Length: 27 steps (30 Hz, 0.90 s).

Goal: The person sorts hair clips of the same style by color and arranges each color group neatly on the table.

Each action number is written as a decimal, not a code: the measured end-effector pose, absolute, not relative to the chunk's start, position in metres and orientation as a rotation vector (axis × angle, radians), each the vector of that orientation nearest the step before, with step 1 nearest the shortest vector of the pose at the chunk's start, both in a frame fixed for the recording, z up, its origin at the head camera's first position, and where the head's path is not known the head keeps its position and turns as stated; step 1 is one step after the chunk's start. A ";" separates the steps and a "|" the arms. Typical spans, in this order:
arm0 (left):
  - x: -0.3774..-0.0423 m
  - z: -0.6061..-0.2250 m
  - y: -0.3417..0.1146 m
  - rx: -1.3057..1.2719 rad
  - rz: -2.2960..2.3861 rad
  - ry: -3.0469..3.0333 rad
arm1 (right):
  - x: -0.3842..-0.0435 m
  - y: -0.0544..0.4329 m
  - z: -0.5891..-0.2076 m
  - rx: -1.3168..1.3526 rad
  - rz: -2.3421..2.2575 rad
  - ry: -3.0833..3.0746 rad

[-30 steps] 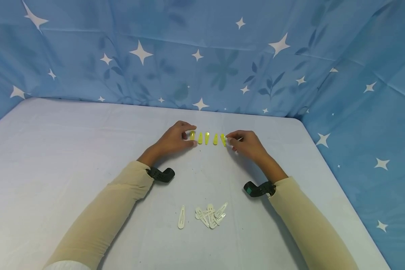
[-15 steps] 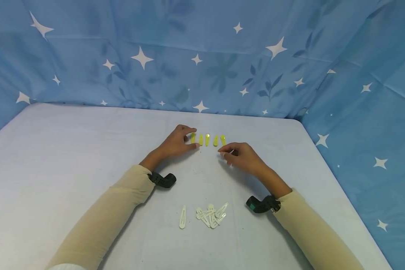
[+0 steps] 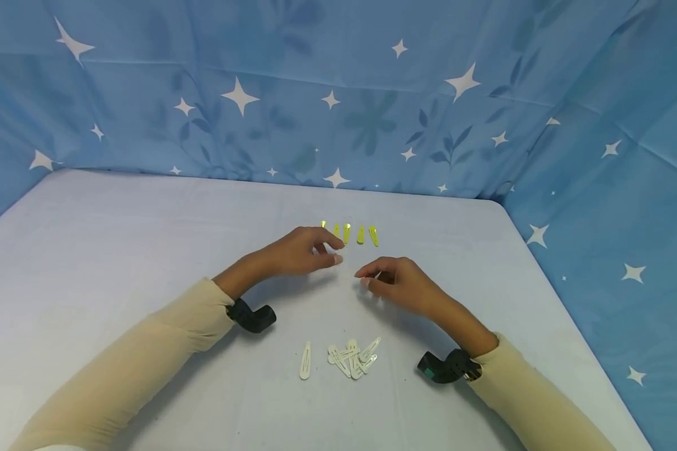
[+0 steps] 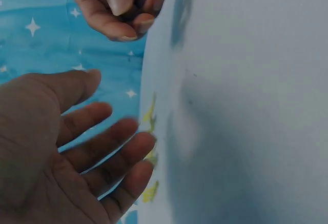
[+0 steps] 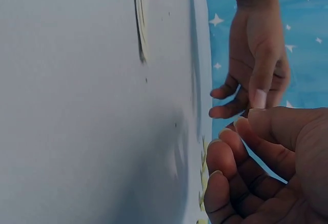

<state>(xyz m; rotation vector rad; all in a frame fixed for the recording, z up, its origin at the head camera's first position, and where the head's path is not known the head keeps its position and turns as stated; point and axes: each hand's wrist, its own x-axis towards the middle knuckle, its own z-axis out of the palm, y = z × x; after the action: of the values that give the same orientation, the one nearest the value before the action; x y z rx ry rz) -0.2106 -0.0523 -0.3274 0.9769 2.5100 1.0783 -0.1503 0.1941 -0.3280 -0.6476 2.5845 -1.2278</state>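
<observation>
Five yellow clips [image 3: 346,232] toward the table's far edge [image 3: 429,200], wide room sideways

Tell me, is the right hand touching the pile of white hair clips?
Apart. The head view shows bare tabletop between the right hand and the pile of white hair clips.

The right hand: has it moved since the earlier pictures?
Yes. In the head view, the right hand has moved away from the yellow clips, toward the person and the pile of pale clips.
</observation>
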 end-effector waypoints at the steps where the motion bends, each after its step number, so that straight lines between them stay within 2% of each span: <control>1: -0.207 -0.324 -0.053 1.020 1.072 2.493 | -0.148 0.193 -0.328 -0.668 -1.227 2.578; 7: -0.188 -0.310 -0.060 1.177 1.078 2.422 | -0.136 0.189 -0.328 -0.779 -1.213 2.563; 15: -0.162 -0.315 -0.076 1.321 1.030 2.338 | -0.120 0.189 -0.332 -0.920 -1.257 2.540; 27: -0.137 -0.314 -0.084 1.371 1.017 2.176 | -0.106 0.181 -0.338 -1.047 -1.248 2.422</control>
<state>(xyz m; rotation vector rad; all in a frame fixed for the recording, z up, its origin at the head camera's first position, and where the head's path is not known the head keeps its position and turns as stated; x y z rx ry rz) -0.1374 -0.0837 -0.3143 1.3714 2.1763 1.0173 -0.1059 0.1812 -0.3377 -1.0475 2.4219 -1.2476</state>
